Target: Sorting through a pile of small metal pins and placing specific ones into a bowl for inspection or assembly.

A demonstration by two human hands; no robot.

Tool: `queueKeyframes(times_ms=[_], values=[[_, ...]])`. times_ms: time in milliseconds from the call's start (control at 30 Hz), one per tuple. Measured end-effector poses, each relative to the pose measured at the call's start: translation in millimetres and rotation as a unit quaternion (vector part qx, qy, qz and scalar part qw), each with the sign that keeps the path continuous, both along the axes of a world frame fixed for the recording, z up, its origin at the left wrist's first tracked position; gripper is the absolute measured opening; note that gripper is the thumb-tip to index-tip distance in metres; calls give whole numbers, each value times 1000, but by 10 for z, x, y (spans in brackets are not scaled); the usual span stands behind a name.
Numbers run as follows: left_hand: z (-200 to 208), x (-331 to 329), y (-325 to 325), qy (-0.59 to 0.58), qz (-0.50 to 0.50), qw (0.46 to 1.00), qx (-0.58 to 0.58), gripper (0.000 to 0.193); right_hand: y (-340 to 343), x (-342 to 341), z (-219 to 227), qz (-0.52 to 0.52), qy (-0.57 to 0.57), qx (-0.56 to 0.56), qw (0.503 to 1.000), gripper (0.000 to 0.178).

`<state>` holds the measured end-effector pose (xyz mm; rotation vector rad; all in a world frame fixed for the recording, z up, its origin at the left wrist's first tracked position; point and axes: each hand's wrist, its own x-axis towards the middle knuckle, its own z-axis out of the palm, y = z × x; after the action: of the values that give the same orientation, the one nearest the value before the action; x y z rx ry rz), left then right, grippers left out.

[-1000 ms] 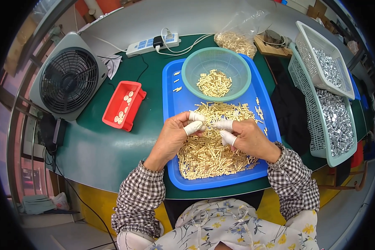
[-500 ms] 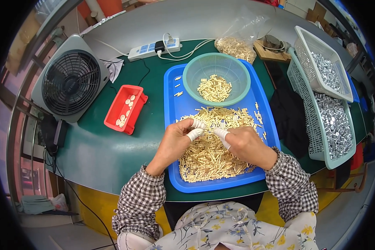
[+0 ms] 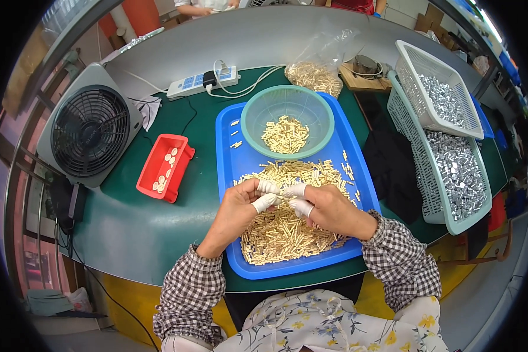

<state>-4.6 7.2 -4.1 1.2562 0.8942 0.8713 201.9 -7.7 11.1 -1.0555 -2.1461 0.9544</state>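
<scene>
My left hand (image 3: 240, 204) and my right hand (image 3: 331, 206), white covers on the thumb and forefinger tips, meet over a blue tray (image 3: 229, 158). Each is closed in a pinch, with one small gold-coloured metal piece (image 3: 282, 197) between the fingertips of both. Its exact shape is mostly hidden by the fingers. Beneath my hands lies a wide heap of similar short, slim gold-coloured metal pieces (image 3: 287, 237). Toward the tray's far end stands a pale green mesh bowl (image 3: 253, 130) with more of these pieces in it.
Left of the tray sits a red bin (image 3: 152, 155) with small round discs, and beyond it a fan (image 3: 91, 129). A power strip (image 3: 188, 87) and a clear bag of gold pieces (image 3: 314, 76) lie at the back. Baskets of silvery parts (image 3: 457, 176) stand at right.
My right hand has come closer to my left, and their fingertips now meet around the gold-coloured piece. The whole view has shifted slightly, showing more beyond the table's back panel.
</scene>
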Motion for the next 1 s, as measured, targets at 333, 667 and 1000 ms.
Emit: queueKeyframes(times_ms=[333, 667, 1000], values=[[39, 15, -41, -78, -39, 993, -75, 13, 27, 16, 162, 54, 151, -220, 962, 29], [144, 34, -138, 339, -62, 860, 375, 20, 135, 105, 77, -34, 260, -221, 939, 25], [-28, 68, -89, 365, -75, 828, 420, 14, 291, 199, 126, -99, 289, -182, 935, 23]])
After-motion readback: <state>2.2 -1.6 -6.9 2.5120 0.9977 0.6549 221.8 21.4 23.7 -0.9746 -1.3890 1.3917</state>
